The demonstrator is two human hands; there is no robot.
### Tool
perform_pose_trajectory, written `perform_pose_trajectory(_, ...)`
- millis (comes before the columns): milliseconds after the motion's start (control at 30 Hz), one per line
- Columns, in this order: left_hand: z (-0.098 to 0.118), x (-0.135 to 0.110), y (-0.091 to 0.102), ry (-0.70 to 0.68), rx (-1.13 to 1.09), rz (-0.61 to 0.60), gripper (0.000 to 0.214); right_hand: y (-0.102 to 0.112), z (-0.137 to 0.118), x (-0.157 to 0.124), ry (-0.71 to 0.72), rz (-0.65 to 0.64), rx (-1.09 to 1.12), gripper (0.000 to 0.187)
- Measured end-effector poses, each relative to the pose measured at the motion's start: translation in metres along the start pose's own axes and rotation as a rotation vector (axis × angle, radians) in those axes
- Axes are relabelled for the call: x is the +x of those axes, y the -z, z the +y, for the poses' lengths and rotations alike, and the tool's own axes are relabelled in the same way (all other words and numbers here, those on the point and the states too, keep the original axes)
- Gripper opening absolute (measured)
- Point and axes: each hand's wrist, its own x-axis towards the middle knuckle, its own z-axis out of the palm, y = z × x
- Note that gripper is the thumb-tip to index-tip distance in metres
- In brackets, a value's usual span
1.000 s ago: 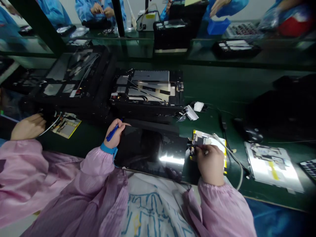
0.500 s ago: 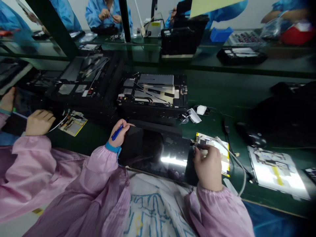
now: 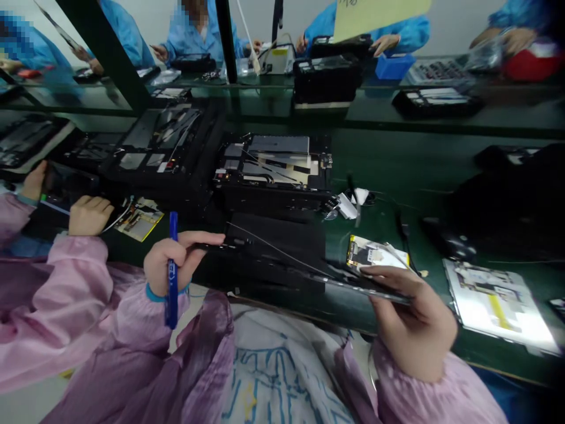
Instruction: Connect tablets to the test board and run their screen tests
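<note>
Head view: my left hand and right hand pinch a thin black panel over the green bench mat. Black parts trays crowd just beyond.

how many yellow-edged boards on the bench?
2. One yellow-edged board lies just past the right hand, which holds a dark panel; the other lies at left beside a co-worker's hand. More may be hidden.
</note>
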Motion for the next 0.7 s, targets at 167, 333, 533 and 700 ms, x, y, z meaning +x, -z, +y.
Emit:
perform_pose_trajectory(167, -0.030, -0.002, 0.012, -0.244, 0.398, -0.225, 0.034, -0.033, 0.031, 0.009, 0.166, -0.168, -0.031, 0.007)
perform_pose_trajectory(333, -0.078, -0.030, 0.020, -0.283, 0.571, -0.384, 0.026, -0.049, 0.047, -0.001, 0.105, -0.267, -0.103, 0.018)
perform_pose_trajectory(533, -0.069, -0.033, 0.016, -0.211, 0.569, -0.448, 0.021, -0.075, 0.030, -0.002, 0.178, -0.335, -0.214, 0.012)
perform_pose_trajectory(700, -0.051, -0.027, -0.015, -0.001, 0.100, -0.297, 0.051, -0.093, 0.013, 0.002, 0.210, -0.397, -0.282, 0.025)
